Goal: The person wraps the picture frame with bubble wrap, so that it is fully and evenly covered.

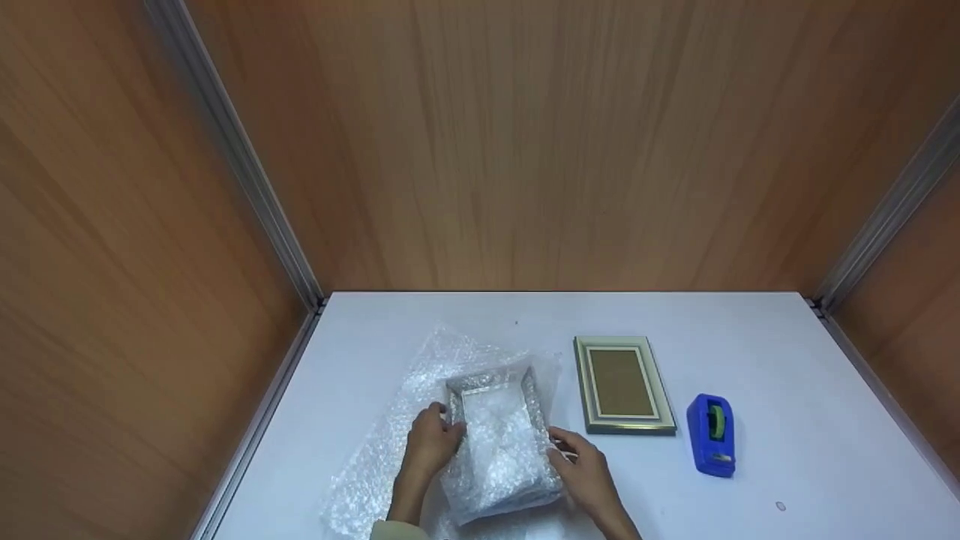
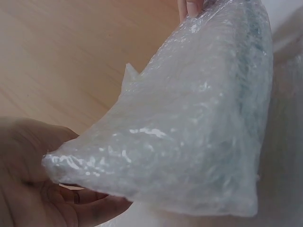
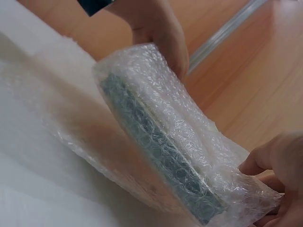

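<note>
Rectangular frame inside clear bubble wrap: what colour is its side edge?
Dark greenish grey side edge; shows best in the right wrist view.

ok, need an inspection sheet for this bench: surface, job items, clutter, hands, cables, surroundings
Surface: white table, flat.
Job items: wrapped frame in bubble wrap, between the hands; bubble-wrap sheet spread out on its left.
Clutter/other items: unwrapped frame right of the wrapped one; blue tape dispenser farther right, green roll in it; small oval spot near the front right, too small to identify.
Left hand: grips the wrapped frame's left side.
Right hand: pinches the wrap at its right side.
Cables: nothing seen.
Surroundings: wood-grain panels on three sides, metal rails at the corners.
</note>
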